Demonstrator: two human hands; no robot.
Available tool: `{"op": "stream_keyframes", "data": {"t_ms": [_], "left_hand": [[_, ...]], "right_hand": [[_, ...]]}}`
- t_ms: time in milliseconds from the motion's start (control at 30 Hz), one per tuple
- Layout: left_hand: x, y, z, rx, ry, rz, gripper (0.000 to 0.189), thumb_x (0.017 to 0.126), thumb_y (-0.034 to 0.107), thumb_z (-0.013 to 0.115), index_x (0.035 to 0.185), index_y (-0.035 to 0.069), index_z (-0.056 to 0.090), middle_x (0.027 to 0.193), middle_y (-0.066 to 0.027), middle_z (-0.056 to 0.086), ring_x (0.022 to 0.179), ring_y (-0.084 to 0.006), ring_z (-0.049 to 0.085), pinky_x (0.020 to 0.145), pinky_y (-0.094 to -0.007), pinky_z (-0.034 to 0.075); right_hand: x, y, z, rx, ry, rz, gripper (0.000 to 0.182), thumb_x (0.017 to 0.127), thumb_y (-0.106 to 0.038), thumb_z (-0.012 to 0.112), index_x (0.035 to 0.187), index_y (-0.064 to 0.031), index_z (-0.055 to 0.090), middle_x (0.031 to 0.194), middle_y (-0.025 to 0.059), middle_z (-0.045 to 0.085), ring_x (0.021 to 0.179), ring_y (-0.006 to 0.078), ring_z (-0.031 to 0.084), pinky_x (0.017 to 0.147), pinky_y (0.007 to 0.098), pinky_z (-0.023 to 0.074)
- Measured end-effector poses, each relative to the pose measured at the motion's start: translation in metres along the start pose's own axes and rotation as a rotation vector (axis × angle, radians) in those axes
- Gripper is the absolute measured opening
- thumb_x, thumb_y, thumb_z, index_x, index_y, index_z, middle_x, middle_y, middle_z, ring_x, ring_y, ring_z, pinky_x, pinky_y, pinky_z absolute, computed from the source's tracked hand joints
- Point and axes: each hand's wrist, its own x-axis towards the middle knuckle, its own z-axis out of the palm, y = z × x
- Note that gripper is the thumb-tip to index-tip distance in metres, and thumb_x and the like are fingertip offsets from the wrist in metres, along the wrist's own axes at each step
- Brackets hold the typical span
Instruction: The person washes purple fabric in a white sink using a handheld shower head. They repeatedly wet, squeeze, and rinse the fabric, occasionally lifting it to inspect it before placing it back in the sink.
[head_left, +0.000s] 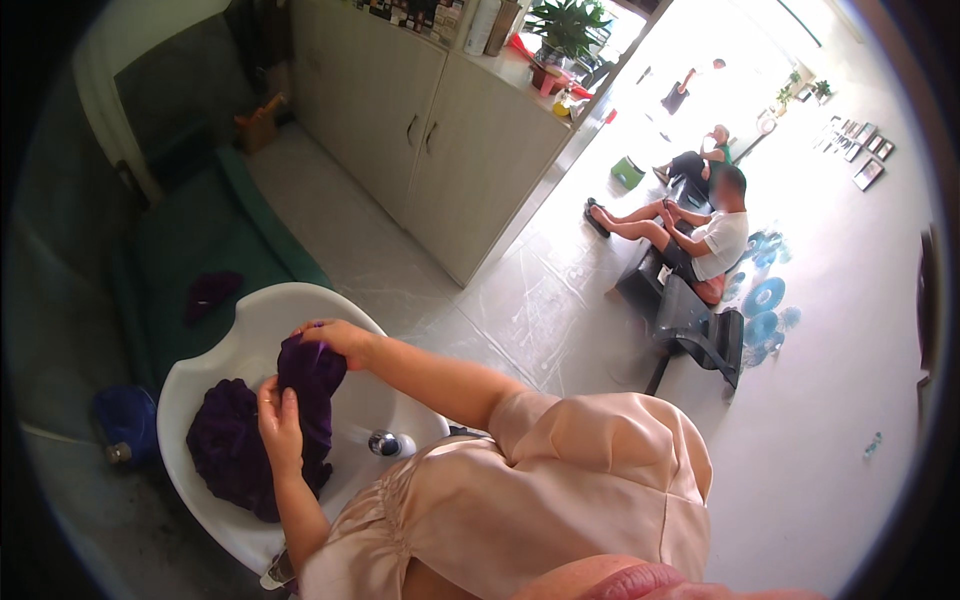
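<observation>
A white shampoo basin (345, 300) stands before me with dark purple towels in it. My right hand (337, 341) grips the upper end of one purple towel (311, 382), which is lifted and hangs down into the basin. On the towel's near side, my left hand (279, 420) holds it, thumb lying over the cloth. A bunched purple towel (229, 442) rests in the bowl, beside and partly behind my left hand. Whether the two towels are one piece, I cannot tell. A chrome-topped tap fitting (390, 443) rises from the basin's near side.
Beyond the basin is a green padded recliner (202, 225) with another purple cloth (214, 295). A blue container (124, 427) sits left of the basin. A pale cabinet (480, 150) carries a potted plant (566, 34). People sit on black seats (694, 322) farther off.
</observation>
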Motion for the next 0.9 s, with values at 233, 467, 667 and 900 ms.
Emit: {"op": "stream_keyframes", "data": {"t_ms": [233, 467, 667, 900], "left_hand": [[-0.035, -0.089, -0.033, 1.383, -0.361, -0.259, 0.063, 0.067, 0.041, 0.063, 0.115, 0.005, 0.045, 0.109, -0.0151, 0.050, 0.105, -0.0342, 0.041, 0.088, -0.0483, 0.028], [-0.045, -0.098, -0.009, 1.284, -0.342, 0.076, 0.010, 0.071, 0.013, 0.058, 0.079, 0.007, 0.056, 0.069, -0.0108, 0.059, 0.075, -0.0291, 0.054, 0.075, -0.0446, 0.032], [-0.034, -0.036, 0.008, 0.834, -0.180, 0.124, 0.016, 0.074, 0.012, 0.058, 0.087, 0.004, 0.053, 0.079, -0.0158, 0.056, 0.078, -0.0337, 0.051, 0.066, -0.0413, 0.040], [-0.004, -0.057, -0.038, 0.271, 0.172, -0.103, 0.027, 0.083, 0.019, 0.051, 0.103, 0.000, 0.048, 0.092, -0.0108, 0.053, 0.086, -0.0219, 0.050, 0.079, -0.0322, 0.040]], "right_hand": [[0.018, 0.047, -0.046, -1.631, 0.276, 0.075, 0.037, 0.064, -0.022, 0.064, 0.098, -0.0099, 0.058, 0.102, 0.0122, 0.053, 0.088, 0.0277, 0.055, 0.073, 0.0416, 0.0450], [0.015, 0.152, -0.074, -1.487, -0.329, -0.034, 0.053, 0.061, -0.026, 0.068, 0.110, -0.0133, 0.052, 0.121, 0.0129, 0.038, 0.108, 0.0287, 0.042, 0.086, 0.0381, 0.0384], [0.009, 0.132, -0.045, -1.143, -0.277, -0.076, 0.039, 0.062, -0.028, 0.066, 0.092, -0.0036, 0.060, 0.074, 0.0115, 0.062, 0.072, 0.0219, 0.059, 0.069, 0.0346, 0.0452], [-0.039, 0.034, 0.016, -1.041, -0.466, -0.303, 0.028, 0.071, -0.020, 0.061, 0.091, -0.0012, 0.058, 0.079, 0.0141, 0.062, 0.070, 0.0200, 0.058, 0.066, 0.0304, 0.0445]]}}
